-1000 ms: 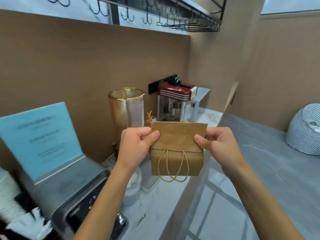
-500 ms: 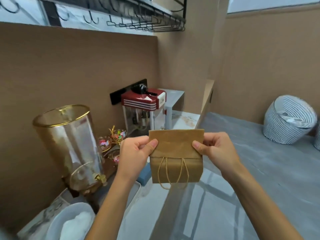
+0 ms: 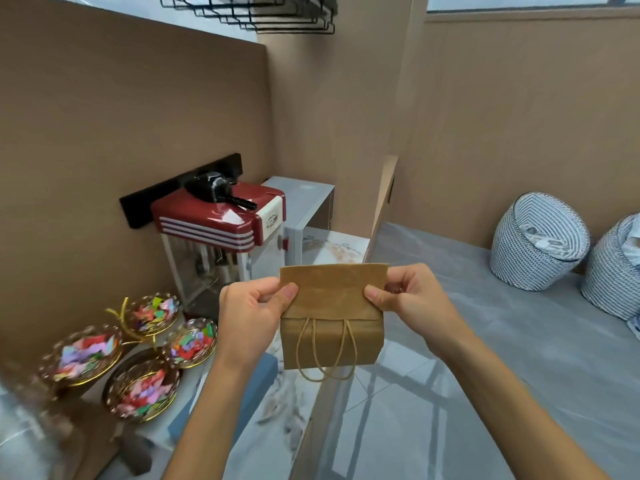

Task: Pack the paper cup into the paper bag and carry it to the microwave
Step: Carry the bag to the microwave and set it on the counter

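Observation:
I hold a small brown paper bag (image 3: 331, 317) in the air in front of me, its top folded over and its twine handles hanging down the front. My left hand (image 3: 254, 318) pinches the folded flap's left edge and my right hand (image 3: 408, 299) pinches its right edge. The paper cup is not visible; whether it sits inside the bag cannot be told. A white microwave (image 3: 304, 206) stands on the counter at the far end, behind a red popcorn machine (image 3: 221, 230).
Several gold bowls of coloured paper bits (image 3: 142, 355) sit on the marble counter (image 3: 343, 247) at lower left. Two striped woven baskets (image 3: 540, 240) rest on the grey surface to the right. A brown wall runs along the left; a black wire rack (image 3: 263, 12) hangs overhead.
The view has moved forward along the counter: the gold-rimmed dispenser and blue sign have dropped out of sight, and the popcorn machine and microwave are closer. Both hands keep the same hold on the bag.

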`<state>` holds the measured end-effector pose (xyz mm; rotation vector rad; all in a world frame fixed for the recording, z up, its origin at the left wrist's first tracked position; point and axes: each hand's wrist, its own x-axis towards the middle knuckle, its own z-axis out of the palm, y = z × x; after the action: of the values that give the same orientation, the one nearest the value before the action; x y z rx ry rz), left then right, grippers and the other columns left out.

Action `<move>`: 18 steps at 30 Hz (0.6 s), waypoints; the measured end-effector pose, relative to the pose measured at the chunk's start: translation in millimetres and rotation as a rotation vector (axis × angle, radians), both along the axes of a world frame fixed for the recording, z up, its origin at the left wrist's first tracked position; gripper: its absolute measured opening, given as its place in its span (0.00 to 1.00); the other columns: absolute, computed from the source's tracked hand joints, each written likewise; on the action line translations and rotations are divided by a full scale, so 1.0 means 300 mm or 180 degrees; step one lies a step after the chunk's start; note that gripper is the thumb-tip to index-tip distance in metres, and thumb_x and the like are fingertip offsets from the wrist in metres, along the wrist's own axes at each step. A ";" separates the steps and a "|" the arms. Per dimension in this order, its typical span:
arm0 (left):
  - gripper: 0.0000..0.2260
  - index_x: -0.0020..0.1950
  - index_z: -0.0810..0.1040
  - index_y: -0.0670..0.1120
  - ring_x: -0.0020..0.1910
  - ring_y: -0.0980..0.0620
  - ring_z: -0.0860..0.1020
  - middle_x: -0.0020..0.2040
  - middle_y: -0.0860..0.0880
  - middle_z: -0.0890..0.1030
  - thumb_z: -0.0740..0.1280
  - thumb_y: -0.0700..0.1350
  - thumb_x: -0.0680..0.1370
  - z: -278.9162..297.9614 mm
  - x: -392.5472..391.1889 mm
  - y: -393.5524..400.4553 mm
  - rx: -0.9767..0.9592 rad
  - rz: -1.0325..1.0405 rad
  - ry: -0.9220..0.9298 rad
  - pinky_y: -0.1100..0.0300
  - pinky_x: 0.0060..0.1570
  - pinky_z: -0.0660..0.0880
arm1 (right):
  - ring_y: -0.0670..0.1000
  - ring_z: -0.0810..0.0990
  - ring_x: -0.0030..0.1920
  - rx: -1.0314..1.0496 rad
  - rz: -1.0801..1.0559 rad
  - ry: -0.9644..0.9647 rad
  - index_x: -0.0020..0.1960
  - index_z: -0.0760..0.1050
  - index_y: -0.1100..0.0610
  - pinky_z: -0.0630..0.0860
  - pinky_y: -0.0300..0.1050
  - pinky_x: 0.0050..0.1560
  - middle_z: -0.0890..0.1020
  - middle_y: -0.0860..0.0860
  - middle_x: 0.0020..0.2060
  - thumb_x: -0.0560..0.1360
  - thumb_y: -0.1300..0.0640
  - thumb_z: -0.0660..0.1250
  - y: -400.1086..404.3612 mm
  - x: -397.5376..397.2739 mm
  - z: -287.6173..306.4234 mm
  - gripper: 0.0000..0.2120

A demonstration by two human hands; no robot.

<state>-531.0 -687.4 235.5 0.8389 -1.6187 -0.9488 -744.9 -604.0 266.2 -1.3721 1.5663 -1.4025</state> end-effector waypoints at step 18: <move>0.09 0.39 0.87 0.49 0.39 0.44 0.86 0.37 0.47 0.88 0.71 0.41 0.77 -0.052 -0.633 -0.652 0.0373 0.0017 -0.0163 0.46 0.44 0.85 | 0.56 0.86 0.43 0.0098 0.0103 -0.0052 0.44 0.87 0.58 0.82 0.49 0.51 0.88 0.58 0.41 0.76 0.67 0.69 -0.678 -0.661 -0.092 0.09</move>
<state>-721.0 -882.9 219.9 0.9540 -1.6158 -1.0336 -943.1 -807.4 238.6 -1.3589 1.5422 -1.3616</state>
